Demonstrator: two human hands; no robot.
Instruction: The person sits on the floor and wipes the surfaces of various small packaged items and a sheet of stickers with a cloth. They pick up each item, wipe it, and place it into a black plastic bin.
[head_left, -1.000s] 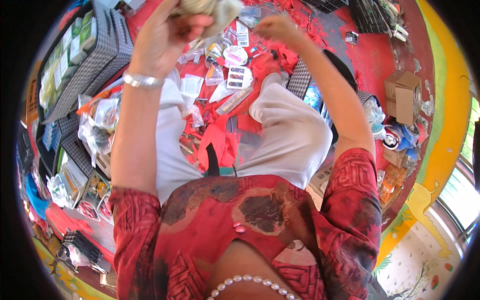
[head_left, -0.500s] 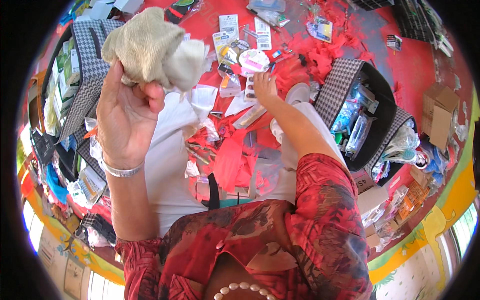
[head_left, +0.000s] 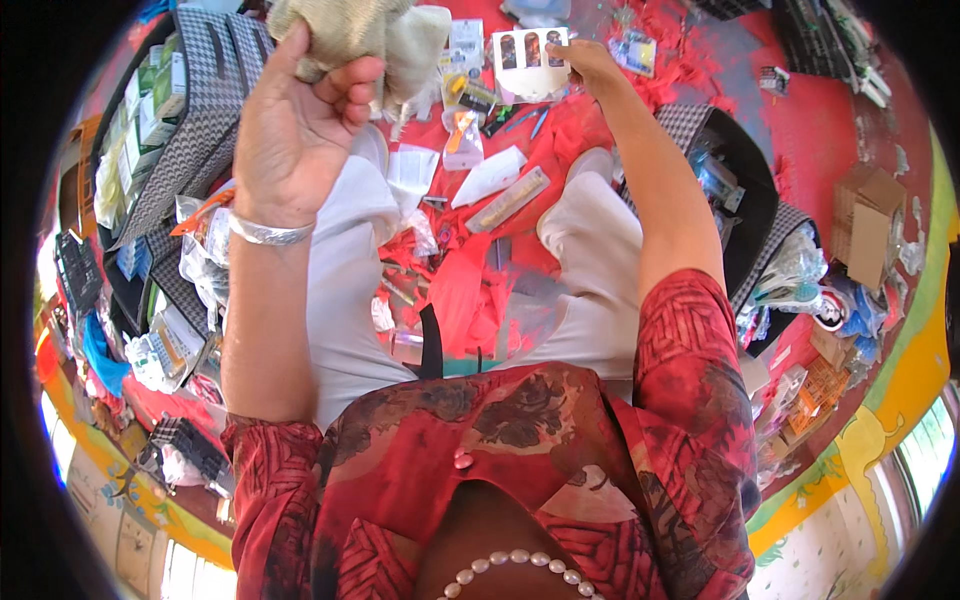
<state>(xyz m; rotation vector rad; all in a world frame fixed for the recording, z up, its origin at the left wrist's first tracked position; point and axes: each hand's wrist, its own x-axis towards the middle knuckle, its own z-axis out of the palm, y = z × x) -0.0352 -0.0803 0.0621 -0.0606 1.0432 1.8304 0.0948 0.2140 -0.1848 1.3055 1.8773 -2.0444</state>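
Note:
My left hand (head_left: pixel 290 150), a silver bangle at its wrist, is raised at the upper left. Its fingers are closed on a crumpled beige cloth (head_left: pixel 350 35), whose top runs out of view. Out at the far side, my right hand (head_left: pixel 592 66) pinches the right edge of a white card pack (head_left: pixel 530 84). Three dark oblong items show in a row in its upper part. Below the pack lie a small clear box with an orange piece (head_left: pixel 462 140), a white paper (head_left: pixel 489 178) and a long flat packet (head_left: pixel 508 200).
Houndstooth storage boxes stand on both sides: the left one (head_left: pixel 210 100) with green-and-white cartons, the right one (head_left: pixel 683 125) with clear packets. A brown cardboard box (head_left: pixel 868 225) is further right. Red fabric scraps (head_left: pixel 465 290) lie between my legs.
My right hand has lifted the white card pack from the pile and moved it away and to the right. My left hand, with the cloth, has shifted up and right in view.

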